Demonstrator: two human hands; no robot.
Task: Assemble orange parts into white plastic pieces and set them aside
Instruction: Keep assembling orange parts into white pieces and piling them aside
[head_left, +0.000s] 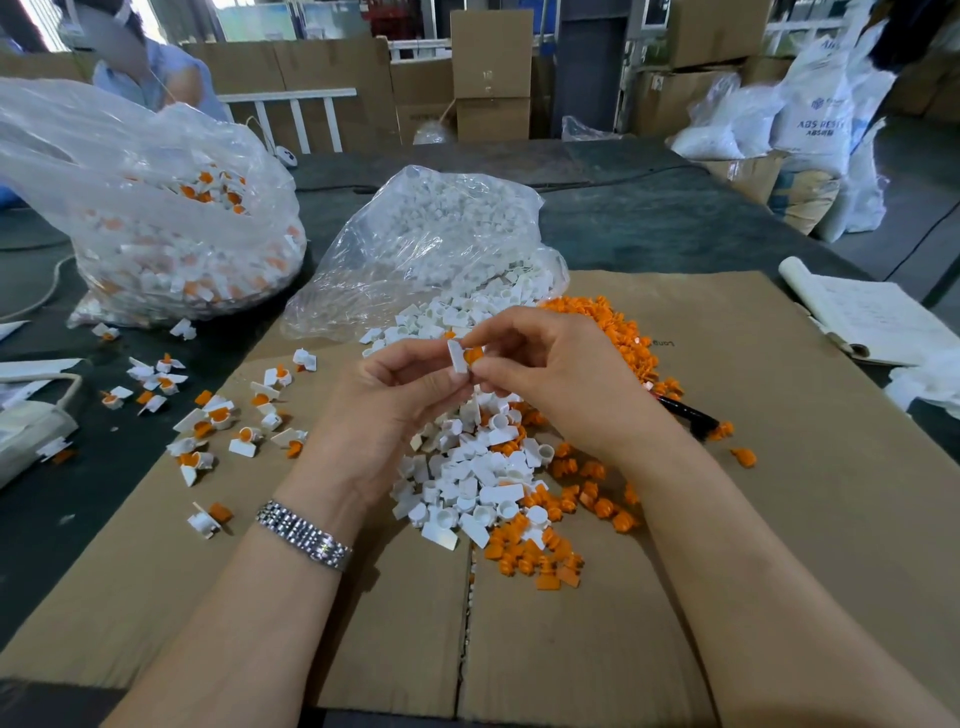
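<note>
Far left, 1 clear bag of finished pieces (171, 244) bulges on the dark table (649, 223), and roughly 20 assembled pieces (208, 415) lie scattered beside it, too jumbled for an exact count. Next, 1 bag of white pieces (436, 244) spills onto the cardboard sheet (805, 493). Centre now: the left hand (395, 389) pinches 1 white piece (458, 356), the right hand (545, 374) pinches 1 orange part (474, 354) against it. Beneath them, 2 loose heaps, white (478, 473) and orange (618, 332), beyond counting. Right, 1 black pen (685, 411), 1 open notebook (872, 317).
</note>
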